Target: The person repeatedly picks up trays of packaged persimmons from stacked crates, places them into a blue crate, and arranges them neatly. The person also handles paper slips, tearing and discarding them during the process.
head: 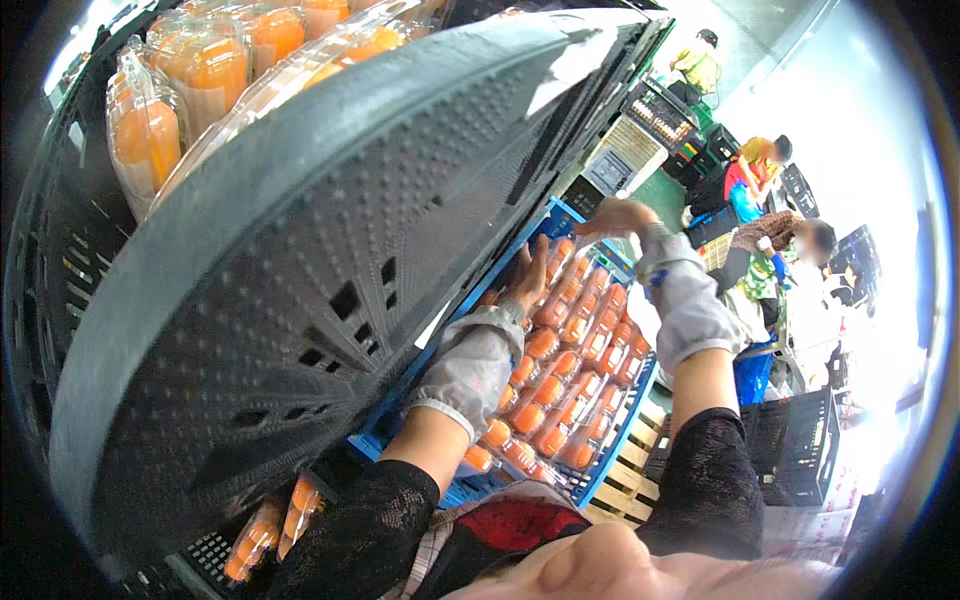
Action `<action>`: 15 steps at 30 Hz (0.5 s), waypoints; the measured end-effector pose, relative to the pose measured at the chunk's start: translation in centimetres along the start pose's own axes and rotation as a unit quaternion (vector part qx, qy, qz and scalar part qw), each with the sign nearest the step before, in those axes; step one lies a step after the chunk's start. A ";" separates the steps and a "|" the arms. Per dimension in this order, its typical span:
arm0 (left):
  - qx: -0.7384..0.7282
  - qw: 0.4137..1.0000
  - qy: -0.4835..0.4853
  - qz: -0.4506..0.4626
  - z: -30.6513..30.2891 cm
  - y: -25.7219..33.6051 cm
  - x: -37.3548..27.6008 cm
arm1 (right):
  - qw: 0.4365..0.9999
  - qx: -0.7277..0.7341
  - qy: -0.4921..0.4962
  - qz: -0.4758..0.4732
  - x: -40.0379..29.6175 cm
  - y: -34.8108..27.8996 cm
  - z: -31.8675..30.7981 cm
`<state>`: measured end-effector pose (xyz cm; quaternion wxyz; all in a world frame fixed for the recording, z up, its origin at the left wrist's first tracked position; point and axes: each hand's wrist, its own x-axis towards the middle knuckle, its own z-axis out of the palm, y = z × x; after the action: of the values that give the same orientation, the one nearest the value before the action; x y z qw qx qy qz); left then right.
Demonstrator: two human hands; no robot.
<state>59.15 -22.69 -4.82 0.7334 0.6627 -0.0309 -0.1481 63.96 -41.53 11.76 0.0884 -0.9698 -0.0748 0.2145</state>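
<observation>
Rows of clear plastic packs of orange, rounded produce (551,390) lie in a blue plastic crate (626,450). My left hand (529,276), below a grey sleeve cover, is at the crate's far left part, its fingers spread against the packs there; whether it grips one cannot be told. My right hand (619,217) is bent over the crate's far end, near a clear pack edge; its fingertips are blurred, and what it holds cannot be told.
A large black perforated crate (300,285) stands close on the left, with more orange packs (199,67) behind its rim. Two packs (259,536) lie at the lower left. A wooden pallet (626,480), black crates (795,442) and several people (780,240) are on the right.
</observation>
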 end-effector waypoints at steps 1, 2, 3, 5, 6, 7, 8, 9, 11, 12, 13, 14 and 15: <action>-0.016 1.000 -0.021 0.008 0.7 1.7 -0.9 | 0.991 0.015 -0.041 0.129 -2.3 -1.2 -2.1; 0.057 0.994 -0.055 0.070 0.8 3.2 -2.0 | 0.993 0.031 0.007 0.112 -4.1 -0.2 -1.7; 0.006 0.980 0.010 0.200 2.4 4.5 -3.3 | 0.993 0.041 0.062 0.096 -6.6 0.2 -1.7; -0.183 0.977 -0.059 0.092 3.4 7.0 -5.6 | 0.985 0.116 0.085 0.100 -8.2 -2.8 -0.9; -0.190 0.971 -0.106 0.102 3.9 7.3 -5.1 | 0.984 0.133 0.080 0.085 -8.3 -2.5 -0.4; -0.232 0.955 -0.173 0.069 4.0 7.2 -5.0 | 0.984 0.149 0.074 0.070 -8.5 -2.4 0.0; -0.274 0.942 -0.191 0.028 3.9 6.9 -5.4 | 0.981 0.165 0.084 0.065 -9.2 -2.5 0.6; -0.315 0.925 -0.210 -0.013 3.7 7.2 -5.6 | 0.977 0.180 0.096 0.062 -10.0 -2.8 1.0; -0.225 0.956 -0.191 -0.012 3.3 7.7 -5.6 | 0.965 0.244 0.098 0.022 -10.4 -2.4 1.7; -0.221 0.957 -0.190 -0.002 3.2 7.6 -6.0 | 0.953 0.291 0.085 -0.013 -10.0 -2.0 2.5; -0.217 0.958 -0.188 0.009 3.2 7.6 -6.5 | 0.938 0.336 0.071 -0.048 -9.7 -1.6 3.0; -0.163 0.974 -0.157 0.018 3.5 6.8 -6.3 | 0.919 0.386 0.062 -0.055 -9.6 -1.2 3.2; -0.110 0.987 -0.116 0.028 3.2 5.3 -5.7 | 0.934 0.352 0.052 -0.026 -8.8 -0.9 3.0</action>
<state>53.90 -23.93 1.66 0.7974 0.5549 -0.1175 -0.2059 54.67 -41.81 12.80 0.4339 -0.8839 -0.0150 0.1737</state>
